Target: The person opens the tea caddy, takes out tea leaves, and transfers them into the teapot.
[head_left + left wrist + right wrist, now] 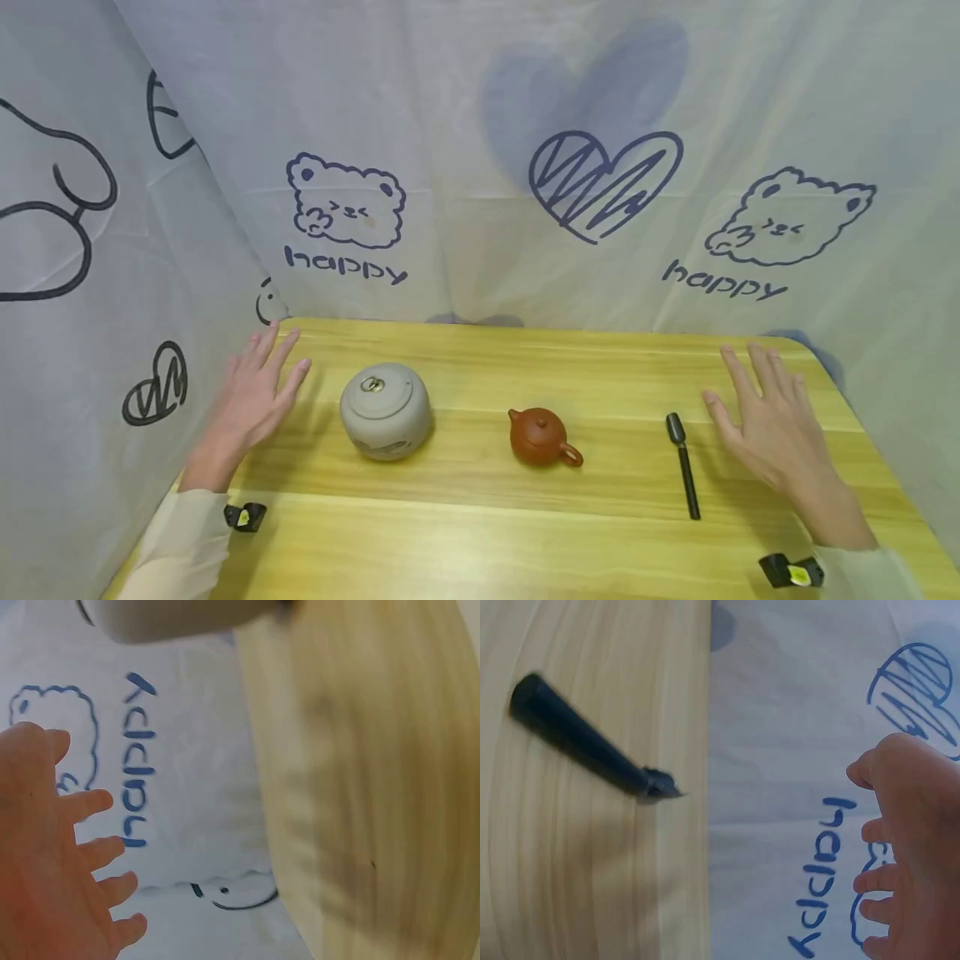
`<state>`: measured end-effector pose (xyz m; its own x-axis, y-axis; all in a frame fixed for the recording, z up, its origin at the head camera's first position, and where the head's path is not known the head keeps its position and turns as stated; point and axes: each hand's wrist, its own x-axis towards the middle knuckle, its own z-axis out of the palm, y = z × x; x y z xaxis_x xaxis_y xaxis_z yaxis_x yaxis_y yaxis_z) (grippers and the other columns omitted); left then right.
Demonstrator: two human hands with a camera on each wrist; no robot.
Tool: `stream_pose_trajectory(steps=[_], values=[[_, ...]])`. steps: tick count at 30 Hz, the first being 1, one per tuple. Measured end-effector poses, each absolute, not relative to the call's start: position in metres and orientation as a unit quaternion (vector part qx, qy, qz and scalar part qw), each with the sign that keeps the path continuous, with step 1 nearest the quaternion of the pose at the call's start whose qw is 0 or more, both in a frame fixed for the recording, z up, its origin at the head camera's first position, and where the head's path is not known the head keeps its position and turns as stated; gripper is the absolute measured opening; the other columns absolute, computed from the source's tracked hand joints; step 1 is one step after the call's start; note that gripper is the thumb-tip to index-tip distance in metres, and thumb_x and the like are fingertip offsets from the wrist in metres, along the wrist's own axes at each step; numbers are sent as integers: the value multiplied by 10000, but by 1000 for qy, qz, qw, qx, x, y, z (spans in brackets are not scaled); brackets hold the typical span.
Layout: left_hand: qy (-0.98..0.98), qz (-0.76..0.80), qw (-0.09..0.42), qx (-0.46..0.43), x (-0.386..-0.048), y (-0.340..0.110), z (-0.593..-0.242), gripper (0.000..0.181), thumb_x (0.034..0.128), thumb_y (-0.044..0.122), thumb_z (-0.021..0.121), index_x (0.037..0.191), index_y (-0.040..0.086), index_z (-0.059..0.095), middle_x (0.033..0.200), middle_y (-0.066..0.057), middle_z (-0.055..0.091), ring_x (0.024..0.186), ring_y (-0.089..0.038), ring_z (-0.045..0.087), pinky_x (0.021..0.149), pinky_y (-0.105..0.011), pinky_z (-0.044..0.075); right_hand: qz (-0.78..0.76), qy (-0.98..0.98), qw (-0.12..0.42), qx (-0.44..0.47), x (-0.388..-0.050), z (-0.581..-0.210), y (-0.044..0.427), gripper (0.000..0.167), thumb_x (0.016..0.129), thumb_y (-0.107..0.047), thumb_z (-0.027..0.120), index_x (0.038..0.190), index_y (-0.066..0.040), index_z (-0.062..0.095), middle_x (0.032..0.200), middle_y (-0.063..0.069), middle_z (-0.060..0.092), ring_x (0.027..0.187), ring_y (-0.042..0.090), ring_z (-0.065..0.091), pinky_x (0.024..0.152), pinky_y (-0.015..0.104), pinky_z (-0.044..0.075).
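Observation:
My left hand hovers at the table's left side with its fingers spread, holding nothing. Just right of it stands a grey lidded jar with a small metal ring on its lid; part of the jar also shows at the top of the left wrist view. A reddish-brown clay teapot sits near the middle, lid on, handle pointing right. Farther right lies a dark tea scoop, scoop end away from me. Beside the scoop, my right hand is held over the table, fingers extended and touching nothing.
The wooden table has rounded far corners. A pale cloth with bear, heart and "happy" drawings hangs behind it and along the left and right sides. Each wrist wears a black strap.

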<state>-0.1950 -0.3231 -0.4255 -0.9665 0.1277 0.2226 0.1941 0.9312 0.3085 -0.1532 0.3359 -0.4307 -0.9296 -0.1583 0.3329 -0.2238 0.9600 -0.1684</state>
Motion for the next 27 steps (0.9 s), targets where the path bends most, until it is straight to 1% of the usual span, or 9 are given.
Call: stream_pose_trajectory(steps=[5,9,13,16,19,22,27], values=[[-962,-219,128,-105,-189,-301,-416,620,1113,440,358,1611,74,317,1691,-212,138,1510,-517,136,1190,-719,93,128,-969,180,112,-150,-425,327,683,1069,-376,479,1627,-63,238,1630,327,181,1484,536,171,1211,689,48],[-949,-250,151,-121,-182,-278,-409,584,1109,404,413,1587,72,374,1667,-222,223,1499,-498,204,1175,-722,166,156,-962,191,121,-147,-419,317,667,1065,-354,509,1631,-102,263,1618,314,233,1445,556,243,1196,703,138],[-936,-275,170,-138,-175,-254,-404,552,1100,374,457,1565,78,422,1656,-197,270,1489,-474,253,1148,-726,236,184,-953,206,126,-144,-416,305,648,1058,-329,540,1628,-140,296,1604,288,293,1408,558,306,1123,755,248],[-925,-296,184,-153,-168,-237,-401,532,1086,353,503,1546,88,458,1648,-160,307,1487,-443,283,1136,-723,274,212,-944,215,130,-145,-414,292,628,1052,-307,567,1614,-148,337,1585,274,335,1388,550,336,1064,779,299],[-909,-327,193,-173,-159,-220,-398,508,1070,310,555,1525,96,489,1627,-135,357,1475,-407,333,1135,-700,310,249,-935,213,135,-145,-412,277,606,1048,-289,589,1599,-156,375,1566,259,361,1380,528,354,1007,784,347],[-890,-360,199,-197,-149,-202,-398,486,1050,258,600,1505,107,520,1590,-123,419,1450,-371,395,1137,-654,349,280,-924,213,148,-144,-412,264,579,1044,-253,606,1576,-132,412,1537,242,392,1374,489,378,995,753,381],[-860,-403,209,-231,-143,-172,-403,458,1018,187,644,1466,128,568,1520,-106,515,1412,-317,459,1149,-599,364,304,-909,226,174,-146,-416,248,558,1037,-204,621,1553,-96,438,1509,218,438,1368,453,411,1039,702,383]])
